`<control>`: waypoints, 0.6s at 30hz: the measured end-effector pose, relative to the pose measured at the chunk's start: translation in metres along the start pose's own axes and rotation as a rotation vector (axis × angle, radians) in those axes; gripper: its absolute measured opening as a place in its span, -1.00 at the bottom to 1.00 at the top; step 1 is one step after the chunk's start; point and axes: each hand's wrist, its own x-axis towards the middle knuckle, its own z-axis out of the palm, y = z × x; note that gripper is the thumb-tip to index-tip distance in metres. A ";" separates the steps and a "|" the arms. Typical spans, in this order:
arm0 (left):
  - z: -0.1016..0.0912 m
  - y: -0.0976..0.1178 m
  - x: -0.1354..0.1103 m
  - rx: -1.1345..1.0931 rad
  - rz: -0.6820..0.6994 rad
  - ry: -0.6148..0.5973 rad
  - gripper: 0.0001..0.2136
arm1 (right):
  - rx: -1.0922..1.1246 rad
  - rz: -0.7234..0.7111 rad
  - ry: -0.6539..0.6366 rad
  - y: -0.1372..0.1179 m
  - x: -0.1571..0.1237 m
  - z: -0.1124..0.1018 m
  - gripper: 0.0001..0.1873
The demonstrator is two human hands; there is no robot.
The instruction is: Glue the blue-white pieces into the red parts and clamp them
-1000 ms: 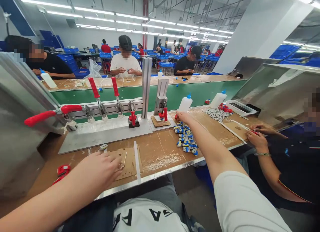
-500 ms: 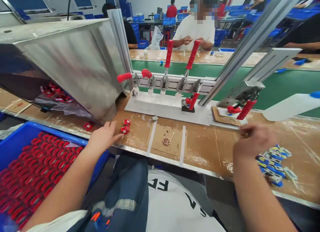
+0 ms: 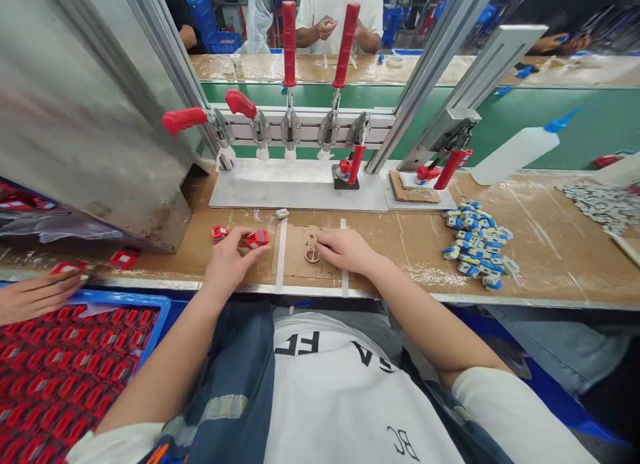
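Note:
My left hand (image 3: 226,265) pinches a small red plastic part (image 3: 257,239) between thumb and fingers, just above the bench. Beside its fingers lies a second red part (image 3: 220,233). My right hand (image 3: 349,249) is closed at the edge of a small round dish (image 3: 312,255) on a stained cardboard patch (image 3: 295,271). Whatever its fingertips hold is too small to make out. Behind the dish, a small white-and-grey block (image 3: 281,213) rests near the metal base plate (image 3: 270,194).
Red-handled toggle clamps (image 3: 290,47) stand on a frame behind. At right are a blue-and-white parts pile (image 3: 477,244) and a white squeeze bottle (image 3: 517,156). A blue crate (image 3: 165,311) of red parts sits at left, where another person's hand (image 3: 43,294) holds a red part.
My left hand has picked up a red part and moved right. My right hand has come from beside the blue-and-white pile to the dish. Another person's hand has appeared at left; the view tilted down.

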 end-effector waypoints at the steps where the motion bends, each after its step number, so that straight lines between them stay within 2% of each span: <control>1: 0.010 0.007 0.012 -0.113 0.009 -0.009 -0.59 | -0.002 0.011 0.007 -0.001 0.003 -0.001 -0.63; 4: 0.045 0.026 0.051 -0.412 0.025 -0.032 -0.57 | 0.010 0.045 0.029 -0.001 0.011 -0.004 -0.65; 7: 0.078 0.034 0.076 -0.650 -0.007 -0.116 -0.49 | 0.088 -0.025 0.009 0.006 0.017 -0.003 -0.66; 9: 0.093 0.032 0.081 -0.682 -0.038 -0.184 -0.46 | 0.195 -0.098 0.007 0.013 0.017 0.002 -0.65; 11: 0.099 0.029 0.080 -0.629 -0.037 -0.243 -0.49 | 0.325 -0.148 0.052 0.021 0.016 0.008 -0.63; 13: 0.101 0.025 0.077 -0.558 -0.003 -0.287 -0.53 | 0.467 -0.172 0.151 0.027 0.015 0.015 -0.61; 15: 0.100 0.023 0.076 -0.516 0.023 -0.310 -0.55 | 0.595 -0.149 0.316 0.031 0.015 0.019 -0.59; 18: 0.100 0.024 0.077 -0.515 0.006 -0.346 -0.52 | 0.702 -0.012 0.611 0.032 0.017 0.020 -0.57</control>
